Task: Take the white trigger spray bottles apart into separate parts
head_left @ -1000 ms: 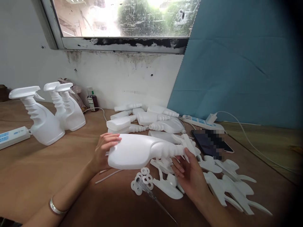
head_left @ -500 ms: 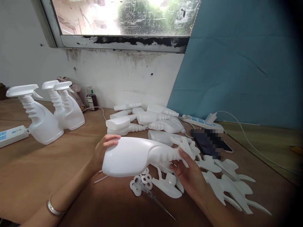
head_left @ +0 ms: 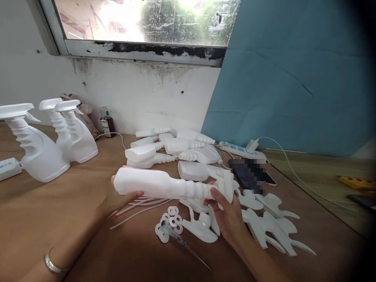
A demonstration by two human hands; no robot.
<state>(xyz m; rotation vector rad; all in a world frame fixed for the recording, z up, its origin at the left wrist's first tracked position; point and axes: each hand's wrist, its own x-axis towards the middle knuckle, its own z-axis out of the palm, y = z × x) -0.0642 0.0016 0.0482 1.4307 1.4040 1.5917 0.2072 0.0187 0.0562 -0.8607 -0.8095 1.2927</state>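
Note:
A white plastic spray bottle (head_left: 152,183) without a head lies level between my hands, its narrow edge turned toward me. My left hand (head_left: 122,197) is wrapped round the wide base, thumb along the near side. At the ribbed neck end, my right hand (head_left: 225,209) grips with thumb and fingers. Below the bottle lie white ring washers (head_left: 172,220), a clear-handled screwdriver (head_left: 178,235) and thin white tubes (head_left: 138,205). White trigger spray heads (head_left: 202,227) rest beside and beyond my right hand.
Several headless bottles (head_left: 176,147) lie in a pile toward the wall. Assembled spray bottles (head_left: 44,154) stand at left. A dark bottle (head_left: 107,124), power strip (head_left: 243,150) with white cable and dark phones (head_left: 249,174) sit farther back. A yellow object (head_left: 357,183) is at far right.
The bottle has been rolled from its broad side to its narrow edge. My left thumb now shows on its near side. The camera view has shifted slightly right.

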